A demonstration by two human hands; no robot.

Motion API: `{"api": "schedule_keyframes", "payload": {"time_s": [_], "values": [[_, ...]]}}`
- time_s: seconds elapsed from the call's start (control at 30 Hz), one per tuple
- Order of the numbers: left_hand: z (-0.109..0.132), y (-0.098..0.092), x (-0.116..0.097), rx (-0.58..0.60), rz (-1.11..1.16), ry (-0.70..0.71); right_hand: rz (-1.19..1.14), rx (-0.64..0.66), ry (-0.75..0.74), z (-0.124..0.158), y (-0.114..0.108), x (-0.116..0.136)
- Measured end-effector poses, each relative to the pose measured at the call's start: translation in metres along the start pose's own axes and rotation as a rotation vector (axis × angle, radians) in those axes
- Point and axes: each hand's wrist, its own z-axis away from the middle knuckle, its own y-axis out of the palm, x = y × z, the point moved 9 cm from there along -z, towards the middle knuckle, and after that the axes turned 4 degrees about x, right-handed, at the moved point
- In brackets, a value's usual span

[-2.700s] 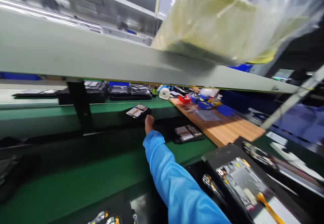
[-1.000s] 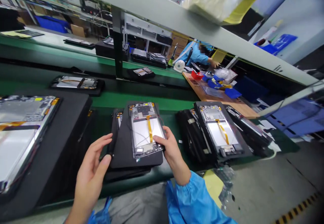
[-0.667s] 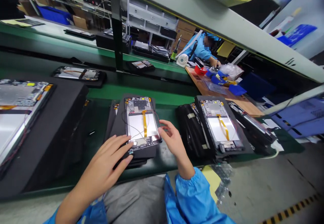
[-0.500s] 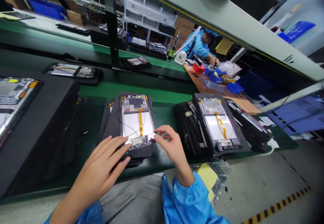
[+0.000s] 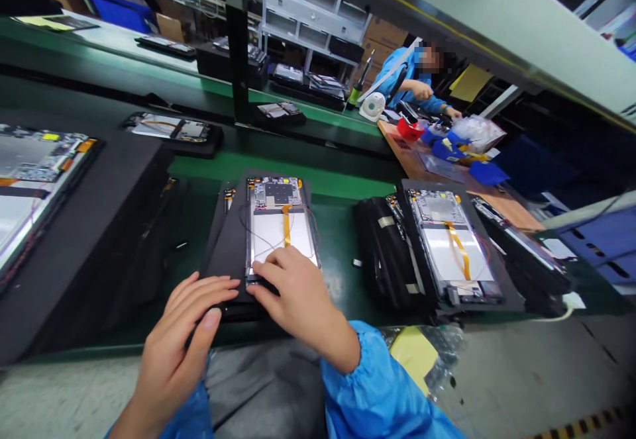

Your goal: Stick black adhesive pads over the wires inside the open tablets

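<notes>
Right hand curls beside the outstretched left hand.

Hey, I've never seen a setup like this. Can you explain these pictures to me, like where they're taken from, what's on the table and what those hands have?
Sure. There is no machine here, just a person's two bare hands. Every picture comes from one camera worn on that person's head, looking forward and down.

On the green work surface, in the middle, lies an opened tablet, its circuit board and orange ribbon cable showing. The right hand reaches over its near end, fingers at the near left corner; I can't tell whether it really grips. The left hand is open beside that corner.

A second tablet tops a pile to the right, and a third tablet lies at far left. Farther back, you can see a co-worker's hand.
</notes>
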Motion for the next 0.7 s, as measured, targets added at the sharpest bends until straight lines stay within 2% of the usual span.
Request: {"api": "schedule_keyframes", "payload": {"time_s": [0.07, 0.13, 0.23, 0.33, 0.4, 0.47, 0.57, 0.63, 0.7], "values": [[0.002, -0.001, -0.002, 0.006, 0.017, 0.009, -0.032, -0.025, 0.008, 0.001, -0.002, -0.002], [0.002, -0.003, -0.005, 0.006, 0.037, 0.029, -0.135, -0.099, 0.038, 0.008, -0.012, -0.005], [-0.002, 0.000, -0.016, 0.033, 0.026, 0.114, -0.481, -0.323, 0.230, 0.031, -0.041, -0.033], [-0.018, 0.026, -0.039, 0.233, -0.042, 0.280, -0.904, -0.554, 0.554, 0.070, -0.050, -0.081], [-0.033, 0.055, -0.055, 0.433, -0.070, 0.388, -1.106, -0.609, 0.693, 0.090, -0.042, -0.103], [-0.053, 0.079, -0.065, 0.603, -0.047, 0.438, -1.226, -0.618, 0.766, 0.101, -0.030, -0.117], [-0.083, 0.095, -0.063, 0.744, 0.054, 0.407, -1.234, -0.703, 0.778, 0.109, -0.025, -0.127], [-0.094, 0.094, -0.051, 0.793, 0.060, 0.389, -1.124, -0.789, 0.754, 0.111, -0.029, -0.128], [-0.095, 0.087, -0.034, 0.813, 0.023, 0.377, -1.003, -0.813, 0.731, 0.107, -0.029, -0.123]]}}
